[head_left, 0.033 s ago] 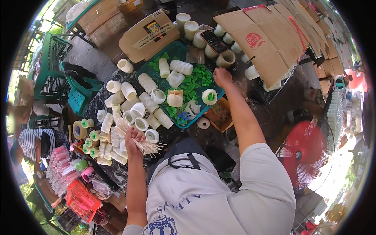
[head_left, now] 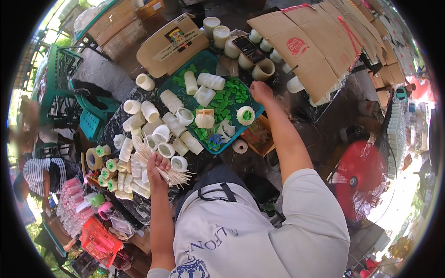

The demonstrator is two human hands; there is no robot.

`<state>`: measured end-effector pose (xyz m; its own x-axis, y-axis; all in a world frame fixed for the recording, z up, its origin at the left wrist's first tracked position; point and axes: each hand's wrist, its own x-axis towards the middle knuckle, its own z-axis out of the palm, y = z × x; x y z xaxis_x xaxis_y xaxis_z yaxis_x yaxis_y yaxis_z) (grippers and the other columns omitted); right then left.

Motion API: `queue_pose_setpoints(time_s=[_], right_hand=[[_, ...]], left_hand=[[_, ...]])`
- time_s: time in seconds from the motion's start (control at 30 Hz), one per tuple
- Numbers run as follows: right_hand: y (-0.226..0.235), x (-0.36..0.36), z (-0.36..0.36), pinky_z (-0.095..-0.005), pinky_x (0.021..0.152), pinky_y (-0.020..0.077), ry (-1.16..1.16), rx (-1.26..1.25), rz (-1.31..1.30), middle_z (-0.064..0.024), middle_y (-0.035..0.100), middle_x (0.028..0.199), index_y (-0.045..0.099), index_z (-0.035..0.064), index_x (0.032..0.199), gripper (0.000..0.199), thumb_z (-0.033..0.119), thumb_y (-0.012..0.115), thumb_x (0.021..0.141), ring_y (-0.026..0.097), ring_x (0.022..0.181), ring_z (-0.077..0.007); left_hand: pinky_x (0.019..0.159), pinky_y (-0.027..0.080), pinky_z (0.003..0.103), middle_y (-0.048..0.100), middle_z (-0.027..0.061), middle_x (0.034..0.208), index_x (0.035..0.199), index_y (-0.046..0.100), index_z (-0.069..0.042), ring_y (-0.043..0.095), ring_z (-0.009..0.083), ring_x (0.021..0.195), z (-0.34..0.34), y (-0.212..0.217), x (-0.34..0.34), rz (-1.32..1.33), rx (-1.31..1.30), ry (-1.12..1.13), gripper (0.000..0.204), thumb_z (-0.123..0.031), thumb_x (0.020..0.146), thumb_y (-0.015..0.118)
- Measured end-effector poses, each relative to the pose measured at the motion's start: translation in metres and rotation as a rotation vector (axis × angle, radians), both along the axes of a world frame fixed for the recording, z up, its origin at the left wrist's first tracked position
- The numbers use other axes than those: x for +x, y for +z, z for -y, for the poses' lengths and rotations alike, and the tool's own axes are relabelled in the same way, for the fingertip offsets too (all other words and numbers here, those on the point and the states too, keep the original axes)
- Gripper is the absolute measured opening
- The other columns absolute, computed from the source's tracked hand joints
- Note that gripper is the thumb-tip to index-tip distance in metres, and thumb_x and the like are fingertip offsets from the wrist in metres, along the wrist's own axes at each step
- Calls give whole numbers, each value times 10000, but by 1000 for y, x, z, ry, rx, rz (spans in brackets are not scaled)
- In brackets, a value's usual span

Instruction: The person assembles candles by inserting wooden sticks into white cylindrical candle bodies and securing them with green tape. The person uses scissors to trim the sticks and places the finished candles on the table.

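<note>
My left hand (head_left: 159, 167) is closed around a bundle of thin off-white wick-like strands (head_left: 175, 177), their loose ends fanning out on both sides. It is over the near side of the black table, beside many white ribbed cylinders (head_left: 175, 123). My right hand (head_left: 262, 92) is closed at the right rim of a teal tray (head_left: 202, 59); its fingers face away, and whatever they hold is hidden. In the tray are small green pieces (head_left: 227, 95), several white cylinders, a round white piece with a green centre (head_left: 245, 115) and a blue ring-like scrap (head_left: 214, 140).
A phone (head_left: 250, 49) rests on white jars behind the tray. A cardboard sheet (head_left: 306, 51) covers more jars at the right. A red fan (head_left: 354, 180) stands lower right, a teal chair (head_left: 95, 118) at the left. Another person in stripes (head_left: 34, 175) is at the far left.
The whole view has shifted very slightly. Both hands keep their places, the left one still around the strands.
</note>
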<state>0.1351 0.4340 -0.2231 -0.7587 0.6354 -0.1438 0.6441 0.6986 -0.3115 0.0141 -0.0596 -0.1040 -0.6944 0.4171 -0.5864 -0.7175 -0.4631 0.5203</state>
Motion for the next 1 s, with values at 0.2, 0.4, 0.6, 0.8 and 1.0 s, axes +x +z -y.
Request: queue_pose_setpoints(time_s=[0.2,0.4,0.6,0.8,1.0], right_hand=[[15,2,-2,-536,853,518,-85,-174,-47,-202,699,1064,611,98,1084,189,245,577,970,654,1032,-419],[5,40,16,-554,869,498,-363,-300,-242,-248,687,1055,530,78,1167,227,247,501,1018,645,1024,-453],[38,61,78,-431,788,530,-615,-490,-643,-203,711,889,615,5,1034,233,220,529,1011,701,893,-340],[118,5,232,-283,699,522,-255,-1253,-747,-73,722,858,644,-24,1005,136,107,614,982,694,803,-123],[137,-25,291,-282,655,536,-281,-1141,-726,-80,743,855,722,-37,970,162,118,683,941,678,729,-108]], left_hand=[[513,392,260,373,-65,661,827,442,-159,389,59,529,-2,-7,1,9,-13,-128,255,-227,1053,537],[451,384,253,328,-67,626,873,469,-152,360,54,475,-10,-13,-8,25,-25,-243,226,-242,1078,499],[478,395,261,341,-69,635,842,478,-171,386,61,502,-35,-15,0,-43,-174,-340,275,-319,1061,555],[549,479,305,526,-33,699,908,574,-140,554,118,621,-81,-10,16,-12,-265,-459,250,-350,990,681],[681,563,316,640,24,979,1119,608,-81,645,149,809,-88,-1,21,-142,-169,-354,301,-347,996,676]])
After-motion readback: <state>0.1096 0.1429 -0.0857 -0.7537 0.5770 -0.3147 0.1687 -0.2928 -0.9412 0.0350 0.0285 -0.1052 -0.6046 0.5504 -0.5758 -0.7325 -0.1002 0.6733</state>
